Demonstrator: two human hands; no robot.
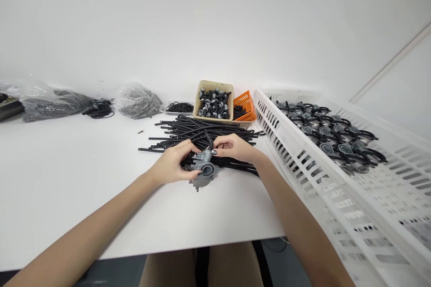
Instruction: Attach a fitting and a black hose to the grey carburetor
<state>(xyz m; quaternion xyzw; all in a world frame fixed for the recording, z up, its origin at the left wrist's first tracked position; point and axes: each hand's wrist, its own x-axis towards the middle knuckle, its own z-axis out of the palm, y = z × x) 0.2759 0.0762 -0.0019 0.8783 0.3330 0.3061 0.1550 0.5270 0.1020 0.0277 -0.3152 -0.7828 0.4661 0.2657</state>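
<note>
The left hand gripped a grey carburetor over the table while the right hand pinched a black hose at its top, beside the hose pile.

1. Both hands are on a grey metal carburetor, right in front of the pile of black hoses on the white bench.
2. Left hand grips the body, right hand pinches a short black hose at its top.
3. Behind the pile: a beige tub of small parts and an orange basket.
4. Right of the pile, a white crate holding more carburetors.
</note>
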